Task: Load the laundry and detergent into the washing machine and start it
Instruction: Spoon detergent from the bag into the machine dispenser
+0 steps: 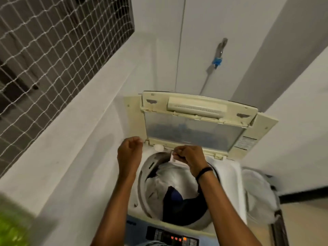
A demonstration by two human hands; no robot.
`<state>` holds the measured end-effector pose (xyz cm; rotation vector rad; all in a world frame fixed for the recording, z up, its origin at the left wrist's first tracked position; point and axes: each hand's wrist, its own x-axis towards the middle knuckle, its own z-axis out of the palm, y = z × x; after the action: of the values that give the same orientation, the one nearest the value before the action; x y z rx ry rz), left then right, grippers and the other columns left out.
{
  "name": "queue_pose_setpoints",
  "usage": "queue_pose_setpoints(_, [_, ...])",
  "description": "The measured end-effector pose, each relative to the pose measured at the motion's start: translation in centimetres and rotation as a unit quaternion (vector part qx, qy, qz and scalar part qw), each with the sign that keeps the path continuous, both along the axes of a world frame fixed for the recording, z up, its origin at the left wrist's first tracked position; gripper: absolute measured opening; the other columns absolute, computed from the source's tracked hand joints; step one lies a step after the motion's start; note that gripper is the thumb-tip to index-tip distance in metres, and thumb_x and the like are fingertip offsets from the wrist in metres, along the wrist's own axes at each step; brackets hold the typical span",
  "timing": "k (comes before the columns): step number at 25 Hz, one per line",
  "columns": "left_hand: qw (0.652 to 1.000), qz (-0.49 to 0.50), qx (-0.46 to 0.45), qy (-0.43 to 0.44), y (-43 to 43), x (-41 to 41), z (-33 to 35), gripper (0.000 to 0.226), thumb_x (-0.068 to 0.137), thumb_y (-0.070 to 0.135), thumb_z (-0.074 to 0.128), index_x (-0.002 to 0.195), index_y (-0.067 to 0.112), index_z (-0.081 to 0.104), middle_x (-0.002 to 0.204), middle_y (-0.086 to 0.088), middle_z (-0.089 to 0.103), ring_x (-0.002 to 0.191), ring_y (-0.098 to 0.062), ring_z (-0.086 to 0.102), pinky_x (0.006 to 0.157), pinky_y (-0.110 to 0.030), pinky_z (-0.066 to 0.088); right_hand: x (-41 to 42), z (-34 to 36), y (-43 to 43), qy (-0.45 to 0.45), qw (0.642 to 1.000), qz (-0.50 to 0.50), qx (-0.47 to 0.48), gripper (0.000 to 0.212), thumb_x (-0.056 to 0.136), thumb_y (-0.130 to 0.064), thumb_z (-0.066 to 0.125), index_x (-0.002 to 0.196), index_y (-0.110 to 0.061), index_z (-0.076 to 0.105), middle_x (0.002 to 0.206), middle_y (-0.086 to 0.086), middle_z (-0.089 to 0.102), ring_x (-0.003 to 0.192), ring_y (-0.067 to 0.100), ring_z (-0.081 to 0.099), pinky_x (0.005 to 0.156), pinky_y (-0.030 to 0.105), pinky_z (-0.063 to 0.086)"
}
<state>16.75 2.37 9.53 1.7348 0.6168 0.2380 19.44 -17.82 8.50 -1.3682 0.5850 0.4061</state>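
White wall (204, 41), tap (221, 48); raised lid (193, 132) behind hands

Both forearms are bare, with no sleeves in view. The right hand (190, 158) has a thin black band (204, 173) around its wrist at about five o'clock from the knuckles. The left hand (129, 153) wears nothing, no rings showing.

A yellowed cream is seen on the washing machine (262, 121) and its raised lid (195, 107). The laundry (170, 176) in the drum is white and pale grey, with a navy piece at the front edge. Red and orange lights are shown on the black control panel (170, 237). A white diamond mesh is carried by the net (44, 55). A black band (204, 172) is worn at the wrist.
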Motion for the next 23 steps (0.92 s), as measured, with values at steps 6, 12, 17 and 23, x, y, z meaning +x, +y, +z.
queue_pose_setpoints(6, [0.953,-0.059,-0.194,0.223,-5.6,4.8,-9.0,0.024,0.093,0.012,0.058,0.112,0.003,0.068,0.085,-0.005,0.066,0.083,-0.023,0.062,0.086,-0.039,0.055,0.8,-8.7,-5.2,0.019,0.985,-0.087,-0.147,0.014,0.075,-0.005,0.067,0.072,-0.012,0.079,0.081,0.016,0.077,0.077,0.030,0.073,0.081,0.042,0.060])
queue_pose_setpoints(12, [0.893,-0.059,-0.304,0.327,-8.1,5.0,-14.4,0.035,0.104,0.015,0.041,0.069,0.014,0.047,0.071,-0.004,0.045,0.055,-0.010,0.039,0.056,-0.022,0.045,-1.9,-10.7,-3.7,-0.052,0.907,0.045,-0.416,0.029,0.081,0.000,0.062,0.098,-0.015,0.078,0.100,0.008,0.075,0.095,0.027,0.068,0.084,0.022,0.048])
queue_pose_setpoints(17, [0.887,-0.020,-0.324,0.328,-8.6,4.7,-15.8,0.034,0.100,0.008,0.042,0.069,0.013,0.054,0.051,0.002,0.040,0.043,-0.008,0.032,0.045,-0.019,0.034,-3.7,-11.3,-2.5,-0.124,0.861,0.087,-0.486,0.056,0.073,0.019,0.054,0.115,-0.013,0.071,0.123,0.010,0.068,0.117,0.026,0.062,0.101,0.026,0.047])
queue_pose_setpoints(23, [0.884,-0.023,-0.334,0.327,-9.2,4.8,-15.8,0.027,0.101,0.012,0.047,0.076,0.012,0.057,0.074,-0.006,0.051,0.063,-0.014,0.047,0.059,-0.023,0.043,-4.6,-11.6,-2.0,-0.134,0.847,0.137,-0.496,0.051,0.078,0.014,0.055,0.121,-0.012,0.069,0.118,0.007,0.071,0.113,0.023,0.064,0.101,0.031,0.050])
